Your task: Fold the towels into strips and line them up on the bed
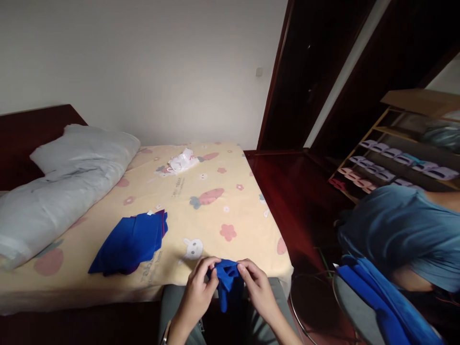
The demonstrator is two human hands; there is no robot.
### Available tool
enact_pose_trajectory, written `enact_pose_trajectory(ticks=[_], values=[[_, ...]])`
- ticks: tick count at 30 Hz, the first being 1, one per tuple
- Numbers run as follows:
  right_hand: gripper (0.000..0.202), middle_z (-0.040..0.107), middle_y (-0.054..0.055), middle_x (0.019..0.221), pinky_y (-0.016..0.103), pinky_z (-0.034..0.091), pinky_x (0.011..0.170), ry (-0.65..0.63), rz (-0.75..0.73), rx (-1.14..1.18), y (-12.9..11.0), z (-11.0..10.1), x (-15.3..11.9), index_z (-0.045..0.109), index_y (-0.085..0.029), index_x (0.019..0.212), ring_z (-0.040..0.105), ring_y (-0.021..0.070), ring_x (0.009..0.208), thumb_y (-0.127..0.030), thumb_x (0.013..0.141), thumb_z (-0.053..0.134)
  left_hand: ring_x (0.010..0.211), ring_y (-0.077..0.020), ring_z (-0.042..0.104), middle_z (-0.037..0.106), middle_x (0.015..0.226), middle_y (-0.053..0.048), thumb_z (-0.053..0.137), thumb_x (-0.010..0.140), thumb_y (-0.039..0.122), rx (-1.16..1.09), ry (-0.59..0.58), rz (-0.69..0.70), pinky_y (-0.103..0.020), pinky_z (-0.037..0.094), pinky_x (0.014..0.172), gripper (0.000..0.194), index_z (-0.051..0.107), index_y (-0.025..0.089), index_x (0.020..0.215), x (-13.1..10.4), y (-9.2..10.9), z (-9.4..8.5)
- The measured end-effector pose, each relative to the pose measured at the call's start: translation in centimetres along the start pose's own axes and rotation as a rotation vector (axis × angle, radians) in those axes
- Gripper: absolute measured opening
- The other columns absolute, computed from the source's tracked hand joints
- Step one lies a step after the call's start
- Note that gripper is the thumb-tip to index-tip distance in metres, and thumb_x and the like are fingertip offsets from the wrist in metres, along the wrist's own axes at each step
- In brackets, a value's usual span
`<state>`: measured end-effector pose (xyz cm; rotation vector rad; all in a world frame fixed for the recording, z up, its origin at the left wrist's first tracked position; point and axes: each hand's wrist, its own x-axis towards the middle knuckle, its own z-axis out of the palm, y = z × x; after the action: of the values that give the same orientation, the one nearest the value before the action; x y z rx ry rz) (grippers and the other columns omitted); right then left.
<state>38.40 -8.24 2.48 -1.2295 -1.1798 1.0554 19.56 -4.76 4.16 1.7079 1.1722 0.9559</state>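
Observation:
A bunched piece of blue cloth (226,274) is stretched between my two hands, above my lap at the bed's near edge. My left hand (201,286) pinches its left side between thumb and fingers. On the other side, my right hand (257,286) grips the cloth's right edge. A narrow blue strip hangs down from the middle. Farther left on the bed lies a stack of folded blue cloth (131,242), with some purple fabric showing at its edges and a small white tag on top.
The bed has a patterned yellow sheet (244,230), a crumpled white plastic bag (182,161) and a grey quilt (72,177). To the right, blue cloth (381,297) drapes over a chair (354,299) beside a person in a blue shirt (395,225). Behind stands a shoe rack (381,128).

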Motion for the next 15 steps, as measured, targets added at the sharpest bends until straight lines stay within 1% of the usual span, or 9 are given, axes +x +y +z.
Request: enact_pose_trajectory(ticks=[3, 5, 6, 7, 9, 10, 11, 13, 15], values=[[0.035, 0.066, 0.003, 0.082, 0.026, 0.047, 0.068, 0.015, -0.048, -0.152, -0.8, -0.1, -0.2, 0.067, -0.021, 0.096, 0.060, 0.0179, 0.075, -0.049, 0.100, 0.047, 0.110, -0.0230, 0.062, 0.065, 0.116, -0.009, 0.048, 0.095, 0.037, -0.002, 0.046, -0.010, -0.035, 0.050, 0.098, 0.027, 0.063, 0.027, 0.116, 0.1, 0.4, 0.8], [0.033, 0.068, 0.004, 0.084, 0.026, 0.048, 0.070, 0.005, -0.098, -0.240, -1.6, -0.4, -0.1, 0.065, -0.021, 0.098, 0.062, 0.0179, 0.076, -0.047, 0.102, 0.044, 0.098, -0.0214, 0.063, 0.065, 0.106, -0.009, 0.046, 0.095, 0.038, -0.066, 0.059, -0.045, -0.034, 0.051, 0.090, 0.030, 0.060, 0.025, 0.119, 0.2, 0.4, 1.2], [0.033, 0.069, 0.004, 0.085, 0.026, 0.048, 0.071, 0.004, -0.122, -0.274, -2.0, -0.7, 0.0, 0.065, -0.021, 0.100, 0.063, 0.0179, 0.076, -0.045, 0.102, 0.043, 0.088, -0.0197, 0.063, 0.065, 0.097, -0.007, 0.048, 0.095, 0.039, -0.103, 0.024, -0.069, -0.032, 0.052, 0.082, 0.033, 0.058, 0.024, 0.122, 0.2, 0.4, 1.2], [0.032, 0.070, 0.004, 0.086, 0.026, 0.049, 0.071, 0.002, -0.142, -0.307, -2.6, -1.1, 0.1, 0.065, -0.021, 0.100, 0.064, 0.0180, 0.077, -0.044, 0.103, 0.042, 0.078, -0.0177, 0.061, 0.063, 0.088, -0.004, 0.051, 0.093, 0.041, -0.137, -0.048, -0.094, -0.030, 0.051, 0.074, 0.037, 0.055, 0.024, 0.126, 0.2, 0.3, 1.0], [0.031, 0.072, 0.005, 0.088, 0.026, 0.050, 0.072, -0.041, -0.190, -0.383, -3.8, -2.2, 0.5, 0.067, -0.022, 0.099, 0.067, 0.0183, 0.078, -0.042, 0.103, 0.043, 0.066, -0.0149, 0.056, 0.059, 0.076, 0.001, 0.064, 0.086, 0.043, -0.148, -0.283, -0.132, -0.025, 0.046, 0.061, 0.047, 0.055, 0.023, 0.128, 0.2, 0.3, 0.1], [0.030, 0.072, 0.005, 0.088, 0.026, 0.050, 0.073, -0.085, -0.223, -0.434, -4.4, -2.9, 0.6, 0.068, -0.023, 0.098, 0.068, 0.0187, 0.079, -0.041, 0.102, 0.045, 0.064, -0.0145, 0.055, 0.059, 0.073, 0.002, 0.070, 0.081, 0.043, -0.101, -0.395, -0.137, -0.024, 0.044, 0.059, 0.047, 0.059, 0.023, 0.122, 0.1, 0.3, -0.5], [0.028, 0.073, 0.005, 0.088, 0.027, 0.050, 0.073, -0.135, -0.259, -0.491, -5.0, -3.6, 0.7, 0.070, -0.023, 0.097, 0.069, 0.0191, 0.079, -0.040, 0.101, 0.048, 0.064, -0.0147, 0.056, 0.060, 0.072, 0.002, 0.073, 0.078, 0.041, -0.022, -0.478, -0.134, -0.024, 0.043, 0.059, 0.040, 0.064, 0.023, 0.113, 0.0, 0.4, -1.3], [0.025, 0.074, 0.004, 0.087, 0.028, 0.050, 0.073, -0.212, -0.320, -0.603, -6.1, -5.2, 0.7, 0.072, -0.025, 0.096, 0.070, 0.0202, 0.079, -0.040, 0.100, 0.053, 0.068, -0.0163, 0.058, 0.064, 0.072, 0.001, 0.069, 0.080, 0.040, 0.170, -0.542, -0.114, -0.025, 0.043, 0.062, 0.021, 0.069, 0.024, 0.094, -0.1, 0.5, -3.0], [0.024, 0.075, 0.004, 0.085, 0.029, 0.050, 0.072, -0.218, -0.340, -0.683, -6.9, -6.8, 0.6, 0.074, -0.025, 0.096, 0.070, 0.0211, 0.077, -0.040, 0.098, 0.056, 0.076, -0.0189, 0.062, 0.070, 0.079, -0.001, 0.061, 0.086, 0.040, 0.293, -0.519, -0.100, -0.026, 0.045, 0.068, 0.017, 0.071, 0.026, 0.089, 0.0, 0.5, -4.7]])
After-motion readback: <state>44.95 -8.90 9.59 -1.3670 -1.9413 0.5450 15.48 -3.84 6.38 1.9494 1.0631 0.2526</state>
